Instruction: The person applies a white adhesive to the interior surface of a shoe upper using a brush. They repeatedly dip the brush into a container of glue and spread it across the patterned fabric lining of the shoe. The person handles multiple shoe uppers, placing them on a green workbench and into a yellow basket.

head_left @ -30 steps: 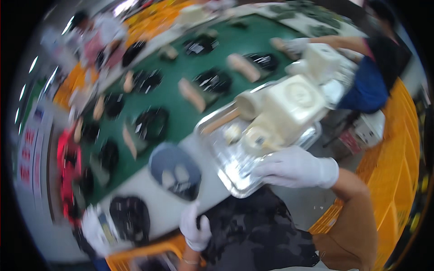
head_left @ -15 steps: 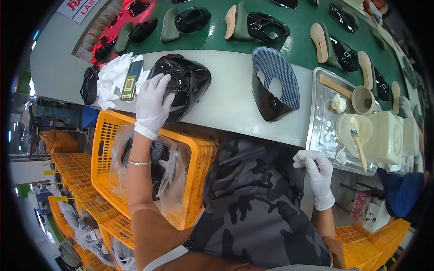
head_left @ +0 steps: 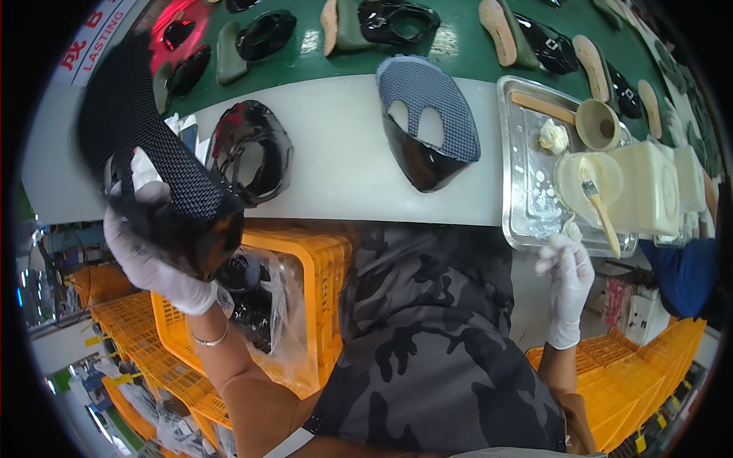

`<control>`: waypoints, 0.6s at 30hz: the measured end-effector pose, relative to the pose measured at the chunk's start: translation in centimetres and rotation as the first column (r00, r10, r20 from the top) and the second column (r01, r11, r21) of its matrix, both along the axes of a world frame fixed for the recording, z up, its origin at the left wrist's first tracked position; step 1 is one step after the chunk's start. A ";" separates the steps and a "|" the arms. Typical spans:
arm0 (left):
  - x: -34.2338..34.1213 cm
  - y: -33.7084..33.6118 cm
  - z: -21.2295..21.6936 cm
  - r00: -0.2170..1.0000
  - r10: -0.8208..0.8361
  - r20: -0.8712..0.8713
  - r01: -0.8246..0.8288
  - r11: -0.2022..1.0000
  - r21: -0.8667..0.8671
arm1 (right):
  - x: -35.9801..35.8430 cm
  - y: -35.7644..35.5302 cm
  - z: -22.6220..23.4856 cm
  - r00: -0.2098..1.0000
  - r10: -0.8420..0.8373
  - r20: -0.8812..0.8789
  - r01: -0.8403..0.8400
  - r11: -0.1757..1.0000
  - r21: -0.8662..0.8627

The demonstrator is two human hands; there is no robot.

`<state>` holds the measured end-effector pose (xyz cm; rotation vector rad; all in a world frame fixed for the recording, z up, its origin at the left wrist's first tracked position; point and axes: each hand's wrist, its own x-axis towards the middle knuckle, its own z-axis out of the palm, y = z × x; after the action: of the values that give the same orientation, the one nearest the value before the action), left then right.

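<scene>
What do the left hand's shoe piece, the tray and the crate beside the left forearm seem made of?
Shoe piece: glossy, reflective black, perhaps patent or synthetic leather; checked lining looks like woven textile. Tray: shiny metal, probably stainless steel, given bright reflections. Crate: satiny orange, slotted, likely moulded plastic.

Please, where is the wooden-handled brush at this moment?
In the head view, the brush is on the right side, over the metal tray, bristles at the round pale container; the right hand is below and left of it.

I face a pale bench (head_left: 328, 156) at twelve o'clock, a green surface (head_left: 463, 62) beyond; red light (head_left: 200, 29) glows at eleven, a sign (head_left: 92, 38) shows at ten, orange crates (head_left: 658, 349) at four.
</scene>
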<state>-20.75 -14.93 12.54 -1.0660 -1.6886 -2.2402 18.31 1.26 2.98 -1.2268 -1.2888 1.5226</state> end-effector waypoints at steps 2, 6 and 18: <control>-1.3 -0.2 -0.7 0.998 -0.059 0.033 0.062 0.991 -0.117 | 1.2 0.6 -0.3 0.989 -0.126 -0.079 0.127 0.992 0.004; 1.7 2.8 -1.8 0.731 -0.518 0.443 0.514 0.846 0.141 | 2.5 1.6 0.0 0.914 -0.395 -0.098 0.401 0.915 0.055; 13.7 11.0 -6.1 -0.038 -0.345 0.938 0.858 0.469 0.207 | 3.2 6.8 1.4 0.912 -0.396 0.106 0.204 0.662 0.721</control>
<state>-7.08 -3.90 6.42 -0.6023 -2.6762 -3.7721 21.54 8.09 4.35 -1.0577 -1.5321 0.5259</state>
